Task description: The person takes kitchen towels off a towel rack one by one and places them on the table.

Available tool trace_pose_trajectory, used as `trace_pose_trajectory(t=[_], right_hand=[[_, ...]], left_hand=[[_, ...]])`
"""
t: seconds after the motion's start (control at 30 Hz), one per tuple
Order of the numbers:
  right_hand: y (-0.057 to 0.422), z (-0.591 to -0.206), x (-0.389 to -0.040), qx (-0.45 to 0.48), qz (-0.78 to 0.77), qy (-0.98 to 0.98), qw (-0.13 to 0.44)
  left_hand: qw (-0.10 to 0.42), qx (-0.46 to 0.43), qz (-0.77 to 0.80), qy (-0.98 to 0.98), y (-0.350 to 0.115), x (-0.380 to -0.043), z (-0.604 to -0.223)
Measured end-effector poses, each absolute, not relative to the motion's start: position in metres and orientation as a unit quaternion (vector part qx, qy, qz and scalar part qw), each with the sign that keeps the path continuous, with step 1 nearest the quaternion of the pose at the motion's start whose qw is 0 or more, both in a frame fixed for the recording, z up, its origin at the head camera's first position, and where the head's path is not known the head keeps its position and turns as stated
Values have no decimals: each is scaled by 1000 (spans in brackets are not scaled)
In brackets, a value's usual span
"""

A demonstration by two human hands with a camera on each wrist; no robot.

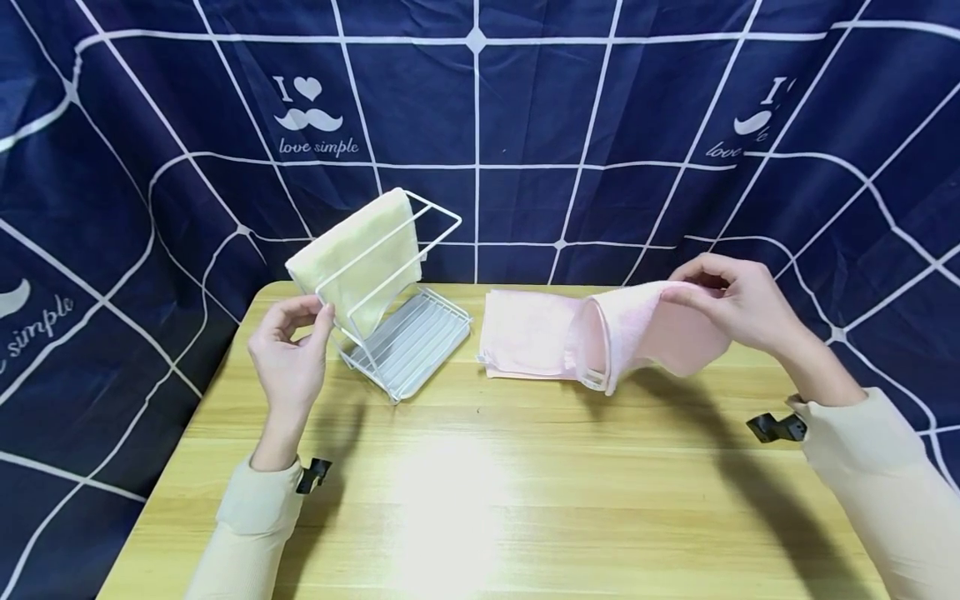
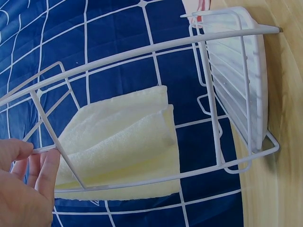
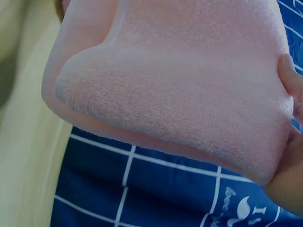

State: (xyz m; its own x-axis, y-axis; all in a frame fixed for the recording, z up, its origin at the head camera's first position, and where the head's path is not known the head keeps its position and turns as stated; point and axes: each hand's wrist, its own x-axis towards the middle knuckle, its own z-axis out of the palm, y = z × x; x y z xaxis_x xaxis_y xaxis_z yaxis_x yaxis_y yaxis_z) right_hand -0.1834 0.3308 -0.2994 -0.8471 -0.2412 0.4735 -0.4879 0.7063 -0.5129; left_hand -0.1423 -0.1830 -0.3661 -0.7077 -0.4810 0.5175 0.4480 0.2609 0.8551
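Observation:
My left hand (image 1: 288, 350) pinches a bar of a white wire rack (image 1: 441, 218) between thumb and fingers, at its near left side. A pale yellow cloth (image 1: 367, 246) hangs folded over the rack's upper bars; the left wrist view shows the same cloth (image 2: 123, 146) draped between the wires. On the right, my right hand (image 1: 738, 300) pinches the raised end of a pink towel (image 1: 637, 321). The towel's near part folds over in a loop, while its left part lies flat on the table. In the right wrist view, the soft towel (image 3: 175, 94) hangs from the fingers.
The rack's base holds a ribbed white tray (image 1: 420, 342), which stands on the wooden table (image 1: 570, 492) near its back left edge. A dark blue curtain (image 1: 517, 108) with white lines surrounds the table at the back and sides.

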Motion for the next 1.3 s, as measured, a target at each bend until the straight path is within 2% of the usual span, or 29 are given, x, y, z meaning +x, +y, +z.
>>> trace_pose_trajectory(t=[0.27, 0.63, 0.97, 1.3], right_hand=[[355, -313, -173, 171, 333, -914, 160], [372, -322, -159, 176, 306, -925, 138], [377, -338, -166, 179, 289, -933, 119], [381, -356, -192, 168, 291, -935, 118]], left_hand=[[383, 11, -603, -700, -183, -142, -366], [383, 13, -605, -698, -184, -141, -366], [383, 10, -605, -698, -184, -142, -365], [381, 12, -607, -698, -183, -142, -366]])
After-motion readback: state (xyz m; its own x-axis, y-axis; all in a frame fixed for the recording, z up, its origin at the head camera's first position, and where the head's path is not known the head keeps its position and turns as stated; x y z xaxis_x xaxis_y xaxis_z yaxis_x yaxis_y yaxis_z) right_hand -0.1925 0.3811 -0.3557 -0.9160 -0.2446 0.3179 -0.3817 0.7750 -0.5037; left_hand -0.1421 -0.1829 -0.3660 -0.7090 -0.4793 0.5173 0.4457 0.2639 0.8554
